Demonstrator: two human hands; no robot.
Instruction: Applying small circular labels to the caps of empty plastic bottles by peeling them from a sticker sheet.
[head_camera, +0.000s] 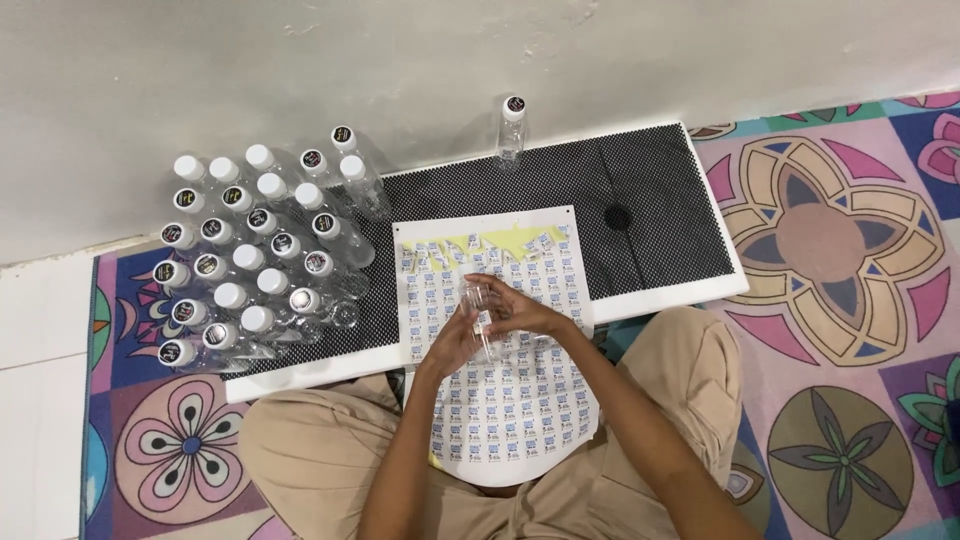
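Both hands hold one small clear plastic bottle (479, 303) above a sheet of small blue-and-white stickers (500, 400) that lies over my lap and the board's front edge. My left hand (452, 342) grips the bottle from the left side. My right hand (520, 308) wraps it from the right, fingers on its body. The bottle lies roughly on its side and shows no cap. Several rows at the sheet's top are peeled, showing yellow backing.
A low white board with a black dotted mat (650, 215) stands before me. Several clear white-capped bottles (250, 270) crowd its left end; one capped bottle (511, 128) stands alone at the back by the grey wall. A patterned colourful floor mat (840, 300) lies around.
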